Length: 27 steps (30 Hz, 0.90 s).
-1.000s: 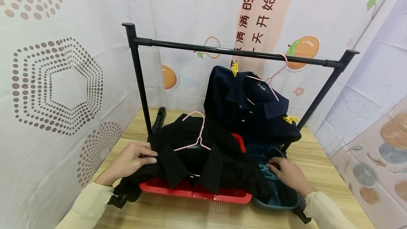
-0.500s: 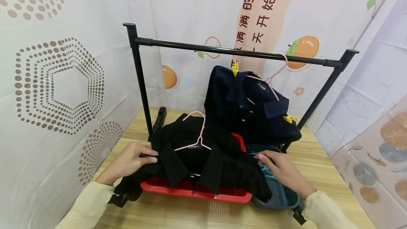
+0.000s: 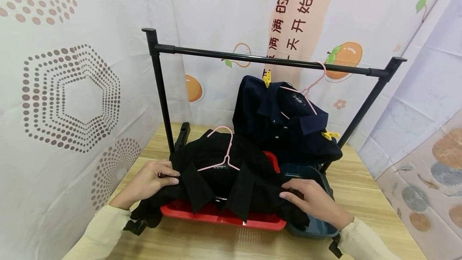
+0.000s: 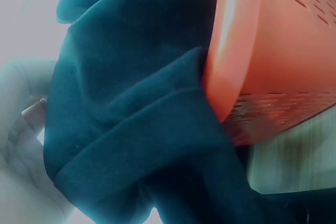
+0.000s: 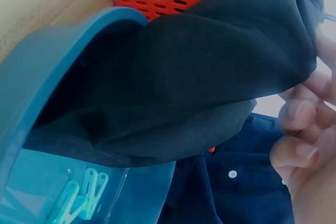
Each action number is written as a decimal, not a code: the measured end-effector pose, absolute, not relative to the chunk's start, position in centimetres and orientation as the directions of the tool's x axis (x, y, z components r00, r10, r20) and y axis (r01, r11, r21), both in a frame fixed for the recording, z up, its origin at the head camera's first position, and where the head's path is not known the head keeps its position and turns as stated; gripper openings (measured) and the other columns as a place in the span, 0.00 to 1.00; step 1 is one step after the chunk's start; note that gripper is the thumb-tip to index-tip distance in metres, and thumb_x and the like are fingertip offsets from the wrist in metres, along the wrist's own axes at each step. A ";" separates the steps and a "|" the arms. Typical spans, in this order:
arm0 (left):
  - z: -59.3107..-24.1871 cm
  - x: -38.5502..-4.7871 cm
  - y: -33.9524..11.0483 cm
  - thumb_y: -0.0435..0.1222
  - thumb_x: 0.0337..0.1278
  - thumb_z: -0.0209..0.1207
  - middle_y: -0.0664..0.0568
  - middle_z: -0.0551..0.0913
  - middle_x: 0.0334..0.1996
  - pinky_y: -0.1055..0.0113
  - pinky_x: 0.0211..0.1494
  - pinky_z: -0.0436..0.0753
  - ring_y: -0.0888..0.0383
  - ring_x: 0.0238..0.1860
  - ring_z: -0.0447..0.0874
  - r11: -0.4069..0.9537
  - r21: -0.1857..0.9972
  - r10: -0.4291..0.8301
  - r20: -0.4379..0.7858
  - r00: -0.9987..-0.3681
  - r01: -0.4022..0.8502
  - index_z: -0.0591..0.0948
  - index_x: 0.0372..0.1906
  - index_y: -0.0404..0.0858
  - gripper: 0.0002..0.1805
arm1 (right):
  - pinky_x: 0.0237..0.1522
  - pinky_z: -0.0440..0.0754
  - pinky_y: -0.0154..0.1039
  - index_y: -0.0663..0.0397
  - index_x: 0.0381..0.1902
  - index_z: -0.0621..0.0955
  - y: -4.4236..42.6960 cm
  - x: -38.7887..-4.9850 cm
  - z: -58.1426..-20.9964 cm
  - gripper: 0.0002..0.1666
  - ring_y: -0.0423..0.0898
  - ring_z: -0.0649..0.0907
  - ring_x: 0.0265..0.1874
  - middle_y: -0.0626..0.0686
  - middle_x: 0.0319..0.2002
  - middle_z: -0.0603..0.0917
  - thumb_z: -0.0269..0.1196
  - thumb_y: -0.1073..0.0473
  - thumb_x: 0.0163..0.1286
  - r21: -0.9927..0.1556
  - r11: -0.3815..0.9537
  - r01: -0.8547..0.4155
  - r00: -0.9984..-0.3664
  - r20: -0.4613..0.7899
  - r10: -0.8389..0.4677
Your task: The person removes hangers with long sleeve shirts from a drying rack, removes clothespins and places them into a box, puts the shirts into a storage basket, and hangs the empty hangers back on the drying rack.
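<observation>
A black collared shirt [image 3: 263, 187] lies spread over a red basket [image 3: 216, 216], with a pink hanger [image 3: 227, 153] inside its neck and the hook pointing up. At the shirt's left shoulder my left hand [image 3: 153, 179] pinches the cloth; the left wrist view shows this hand [image 4: 31, 145] against the dark fabric. My right hand [image 3: 314, 200] pinches the opposite shoulder between thumb and forefinger, its other fingers curled. Part of the shirt droops into the blue-grey bin [image 3: 317, 228]. Teal clothespins [image 5: 84, 198] lie in that bin, hidden by my right hand in the head view.
A black rack [image 3: 234, 55] stands on the wooden table [image 3: 202, 244]. From its bar hangs a navy shirt [image 3: 267, 131] on a pink hanger, with a yellow clothespin [image 3: 266, 79] at one shoulder and another yellow clothespin [image 3: 330, 135] at the other. Printed curtains surround the table.
My right hand has left the clothespins in the bin and moved left to the black shirt's right shoulder, where it pinches the cloth. My left hand has kept its hold.
</observation>
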<state>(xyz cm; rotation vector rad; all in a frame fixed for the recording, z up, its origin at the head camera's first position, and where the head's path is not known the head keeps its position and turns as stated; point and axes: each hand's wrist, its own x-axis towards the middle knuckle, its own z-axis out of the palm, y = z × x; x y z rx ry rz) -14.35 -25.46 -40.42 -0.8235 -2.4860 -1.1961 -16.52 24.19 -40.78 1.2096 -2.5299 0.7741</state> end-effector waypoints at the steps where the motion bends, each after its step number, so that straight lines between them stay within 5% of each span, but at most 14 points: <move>1: -40.4 -14.4 -25.4 0.29 0.50 0.75 0.65 0.80 0.26 0.70 0.28 0.75 0.66 0.27 0.71 0.502 0.631 0.375 0.458 -0.806 0.592 0.93 0.38 0.39 0.09 | 0.29 0.77 0.29 0.40 0.46 0.86 24.2 -16.5 -40.8 0.08 0.29 0.75 0.28 0.33 0.37 0.84 0.70 0.56 0.70 -0.358 0.508 -0.783 -0.621 0.421 -0.661; 9: -40.5 -14.5 -25.3 0.28 0.50 0.75 0.65 0.80 0.25 0.69 0.28 0.74 0.65 0.27 0.71 0.488 0.636 0.375 0.466 -0.802 0.598 0.93 0.39 0.38 0.09 | 0.29 0.72 0.22 0.37 0.42 0.83 24.0 -16.7 -40.9 0.12 0.29 0.73 0.25 0.32 0.31 0.80 0.70 0.63 0.69 -0.335 0.422 -0.843 -0.537 0.461 -0.707; 17: -40.8 -14.5 -25.5 0.28 0.49 0.75 0.66 0.80 0.25 0.70 0.27 0.74 0.67 0.25 0.70 0.496 0.616 0.369 0.488 -0.791 0.612 0.93 0.38 0.37 0.09 | 0.37 0.77 0.26 0.36 0.45 0.84 24.8 -16.6 -41.0 0.07 0.30 0.79 0.31 0.38 0.38 0.87 0.66 0.58 0.75 -0.321 0.473 -0.821 -0.571 0.446 -0.689; 27: -40.7 -14.5 -25.2 0.29 0.53 0.73 0.64 0.82 0.27 0.68 0.30 0.75 0.65 0.28 0.73 0.501 0.661 0.347 0.438 -0.829 0.559 0.93 0.40 0.38 0.09 | 0.29 0.70 0.22 0.41 0.37 0.80 25.3 -16.8 -41.1 0.15 0.27 0.71 0.23 0.33 0.25 0.75 0.70 0.69 0.66 -0.239 0.425 -0.873 -0.483 0.536 -0.692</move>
